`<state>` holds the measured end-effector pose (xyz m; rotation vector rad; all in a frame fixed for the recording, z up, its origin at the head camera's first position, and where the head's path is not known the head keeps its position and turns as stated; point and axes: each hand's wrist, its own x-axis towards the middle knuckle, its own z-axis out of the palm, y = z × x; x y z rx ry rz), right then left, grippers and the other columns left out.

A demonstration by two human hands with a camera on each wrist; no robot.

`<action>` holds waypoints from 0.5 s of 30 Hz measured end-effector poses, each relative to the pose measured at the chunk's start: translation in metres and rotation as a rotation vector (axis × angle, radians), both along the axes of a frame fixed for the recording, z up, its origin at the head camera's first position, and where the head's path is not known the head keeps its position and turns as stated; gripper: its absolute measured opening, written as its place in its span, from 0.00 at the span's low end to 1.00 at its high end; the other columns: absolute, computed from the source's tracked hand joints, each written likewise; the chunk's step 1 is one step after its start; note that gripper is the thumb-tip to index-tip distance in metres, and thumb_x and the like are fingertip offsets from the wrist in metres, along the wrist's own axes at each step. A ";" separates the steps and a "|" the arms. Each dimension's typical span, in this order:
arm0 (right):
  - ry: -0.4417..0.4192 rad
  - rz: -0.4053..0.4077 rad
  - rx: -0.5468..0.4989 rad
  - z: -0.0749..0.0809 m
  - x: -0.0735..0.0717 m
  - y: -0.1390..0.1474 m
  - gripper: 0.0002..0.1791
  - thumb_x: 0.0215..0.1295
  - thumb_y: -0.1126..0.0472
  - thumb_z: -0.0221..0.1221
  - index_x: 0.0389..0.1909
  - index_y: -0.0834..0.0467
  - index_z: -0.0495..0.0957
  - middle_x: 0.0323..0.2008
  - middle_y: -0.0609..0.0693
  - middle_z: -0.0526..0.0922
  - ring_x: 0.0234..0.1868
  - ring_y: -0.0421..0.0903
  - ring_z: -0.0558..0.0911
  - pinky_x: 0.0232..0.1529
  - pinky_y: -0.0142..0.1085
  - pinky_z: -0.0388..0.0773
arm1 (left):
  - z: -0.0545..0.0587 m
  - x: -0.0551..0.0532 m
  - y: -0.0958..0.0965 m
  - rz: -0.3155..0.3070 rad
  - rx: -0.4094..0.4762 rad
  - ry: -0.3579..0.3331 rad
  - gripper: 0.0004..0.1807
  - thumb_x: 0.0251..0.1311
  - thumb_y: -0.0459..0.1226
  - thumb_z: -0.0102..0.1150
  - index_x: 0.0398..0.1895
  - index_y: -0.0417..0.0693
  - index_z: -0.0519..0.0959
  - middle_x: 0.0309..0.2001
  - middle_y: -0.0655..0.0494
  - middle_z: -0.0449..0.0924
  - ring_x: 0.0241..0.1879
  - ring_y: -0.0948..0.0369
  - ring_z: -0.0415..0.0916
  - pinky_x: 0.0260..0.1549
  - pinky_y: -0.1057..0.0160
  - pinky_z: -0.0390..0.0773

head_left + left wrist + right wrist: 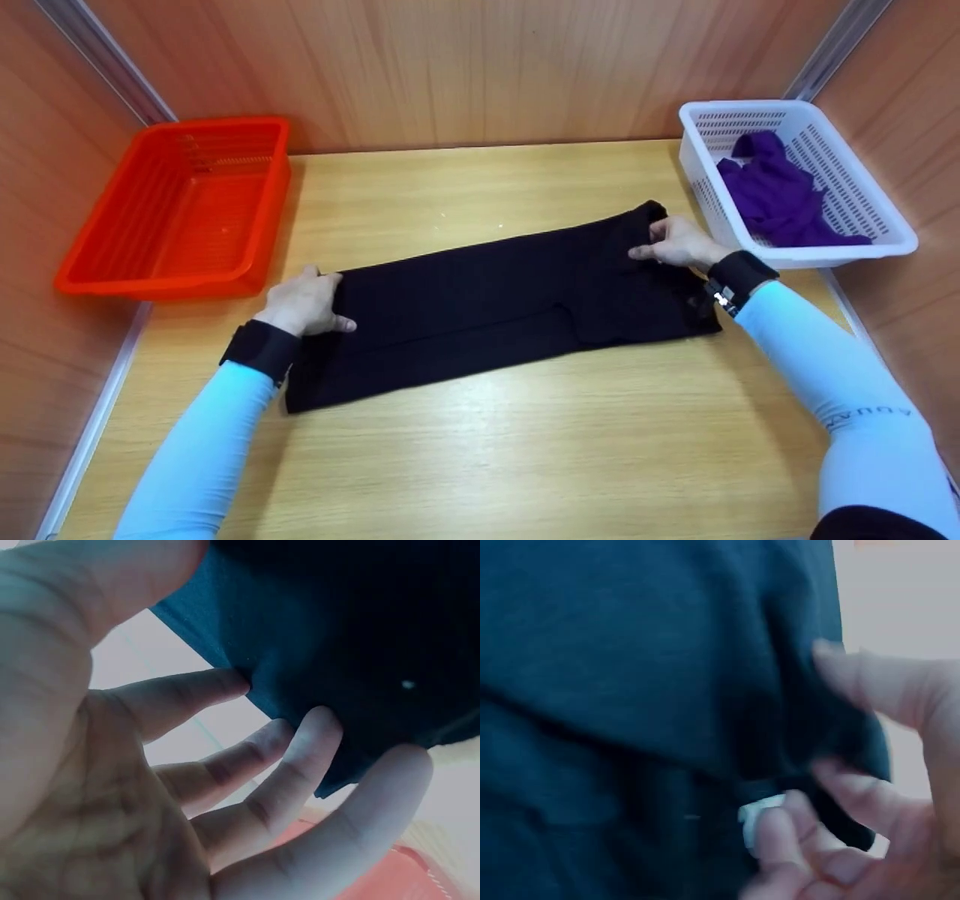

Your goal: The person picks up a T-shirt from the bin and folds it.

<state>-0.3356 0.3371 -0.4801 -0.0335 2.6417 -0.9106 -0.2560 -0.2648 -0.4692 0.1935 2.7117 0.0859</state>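
A black garment (465, 292), which looks like a shirt, lies folded into a long flat strip across the table. Its left end is under my left hand (304, 300). In the left wrist view the fingers (307, 750) of that hand are spread and nearly straight, touching the cloth's edge. My right hand (679, 241) is at the far right end, where the cloth bunches up like a collar. A small white label (759, 816) shows there in the right wrist view, beside my fingertips (776, 829). Thumb and index finger stand apart over the cloth; this view is blurred.
An orange-red basket (262, 247) stands at the back left. At the back right is a white perforated basket (724, 202) with purple cloth (780, 191) inside, close to my right hand. Wooden panels (480, 75) enclose the table (525, 450) at the back and sides.
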 end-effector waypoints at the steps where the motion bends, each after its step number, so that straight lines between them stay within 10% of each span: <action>1: 0.052 -0.012 0.024 -0.003 0.002 0.001 0.24 0.71 0.47 0.76 0.23 0.54 0.76 0.17 0.36 0.76 0.27 0.39 0.76 0.33 0.33 0.72 | 0.000 0.000 -0.001 0.002 0.002 0.000 0.56 0.65 0.59 0.79 0.86 0.40 0.65 0.75 0.22 0.68 0.66 0.26 0.79 0.59 0.27 0.85; 7: 0.279 -0.097 0.265 -0.017 0.011 0.005 0.27 0.72 0.39 0.71 0.18 0.49 0.80 0.23 0.44 0.81 0.32 0.49 0.81 0.37 0.41 0.75 | 0.000 0.000 -0.001 0.010 0.003 -0.003 0.56 0.65 0.60 0.78 0.86 0.40 0.65 0.75 0.22 0.67 0.66 0.26 0.79 0.58 0.28 0.84; 15: 0.228 0.047 0.486 0.000 0.023 0.000 0.26 0.74 0.47 0.63 0.17 0.57 0.80 0.25 0.59 0.87 0.29 0.57 0.85 0.33 0.54 0.84 | 0.000 0.000 0.000 0.008 -0.019 -0.001 0.54 0.65 0.60 0.79 0.83 0.36 0.68 0.71 0.23 0.70 0.62 0.27 0.82 0.55 0.29 0.86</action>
